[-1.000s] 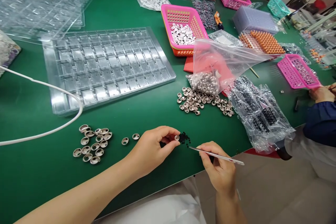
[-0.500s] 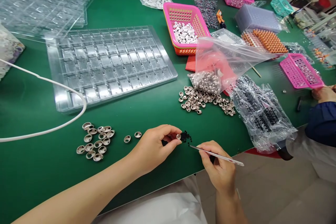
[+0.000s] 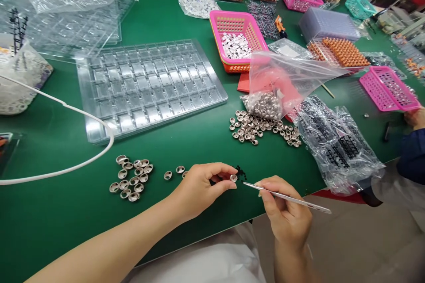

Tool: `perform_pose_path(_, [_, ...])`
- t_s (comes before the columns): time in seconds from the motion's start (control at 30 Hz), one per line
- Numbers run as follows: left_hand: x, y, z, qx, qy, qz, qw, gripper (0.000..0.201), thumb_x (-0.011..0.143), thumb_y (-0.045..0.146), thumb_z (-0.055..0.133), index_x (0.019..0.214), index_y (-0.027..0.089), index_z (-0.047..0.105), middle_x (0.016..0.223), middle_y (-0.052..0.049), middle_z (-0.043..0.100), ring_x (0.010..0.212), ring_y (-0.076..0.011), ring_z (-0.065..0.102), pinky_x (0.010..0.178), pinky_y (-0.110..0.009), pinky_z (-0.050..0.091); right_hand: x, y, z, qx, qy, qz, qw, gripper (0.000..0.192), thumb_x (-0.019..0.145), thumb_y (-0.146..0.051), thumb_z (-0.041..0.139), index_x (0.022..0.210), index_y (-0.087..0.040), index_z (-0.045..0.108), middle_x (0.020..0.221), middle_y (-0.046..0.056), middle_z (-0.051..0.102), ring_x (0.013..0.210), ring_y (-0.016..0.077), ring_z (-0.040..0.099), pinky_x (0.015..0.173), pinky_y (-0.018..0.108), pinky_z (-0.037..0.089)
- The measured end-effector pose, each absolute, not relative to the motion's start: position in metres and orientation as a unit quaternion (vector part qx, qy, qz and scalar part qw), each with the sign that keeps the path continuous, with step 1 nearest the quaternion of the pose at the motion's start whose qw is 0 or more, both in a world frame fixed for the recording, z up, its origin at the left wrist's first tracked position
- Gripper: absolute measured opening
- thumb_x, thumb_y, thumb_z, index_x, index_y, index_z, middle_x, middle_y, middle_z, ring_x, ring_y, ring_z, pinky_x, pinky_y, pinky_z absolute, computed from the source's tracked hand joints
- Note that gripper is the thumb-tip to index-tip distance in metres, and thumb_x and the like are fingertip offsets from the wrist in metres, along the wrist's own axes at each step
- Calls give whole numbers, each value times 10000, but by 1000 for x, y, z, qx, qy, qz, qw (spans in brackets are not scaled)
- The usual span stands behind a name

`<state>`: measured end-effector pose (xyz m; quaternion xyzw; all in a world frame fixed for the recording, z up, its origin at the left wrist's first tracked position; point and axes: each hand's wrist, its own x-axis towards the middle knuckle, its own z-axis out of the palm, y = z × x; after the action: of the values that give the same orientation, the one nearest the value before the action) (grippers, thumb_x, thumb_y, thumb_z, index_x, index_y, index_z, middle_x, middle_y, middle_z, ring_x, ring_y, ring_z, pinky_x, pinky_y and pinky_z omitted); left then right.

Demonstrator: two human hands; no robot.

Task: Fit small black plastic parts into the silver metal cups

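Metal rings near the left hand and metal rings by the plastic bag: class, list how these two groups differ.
The rings by the left hand are larger and fewer; the rings by the bag are smaller and many more. The first group lies apart from any bag, near the white cable; the second spills from the clear bag. Both are silvery, loose on the green table.

Small shiny silver metal cups lie lower left on the matt green table cover; centre-left, a glossy clear plastic compartment tray; lower right, thin polished metal tweezers.
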<state>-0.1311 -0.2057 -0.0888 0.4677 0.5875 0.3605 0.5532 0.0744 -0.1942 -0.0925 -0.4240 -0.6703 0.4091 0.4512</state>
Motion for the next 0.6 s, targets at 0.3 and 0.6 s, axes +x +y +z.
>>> perform_pose_path(0.3, [-131,-207,-90,464,580,366,560,166,764,212,707,927,200,737,818,5,752,686,-125,653,665,-218,529,67,-185,-93,-373,-728,399,415,300,837,-21,605,1036,-242,640,907,48,695,831,217,662,696,377,551])
perform_pose_path(0.6, [-132,-207,-88,477,584,362,548,168,781,212,678,938,187,731,829,8,747,686,-129,648,664,-223,526,68,-183,-94,-367,-746,395,391,334,837,-19,590,1065,-259,636,923,47,690,830,224,659,705,388,549])
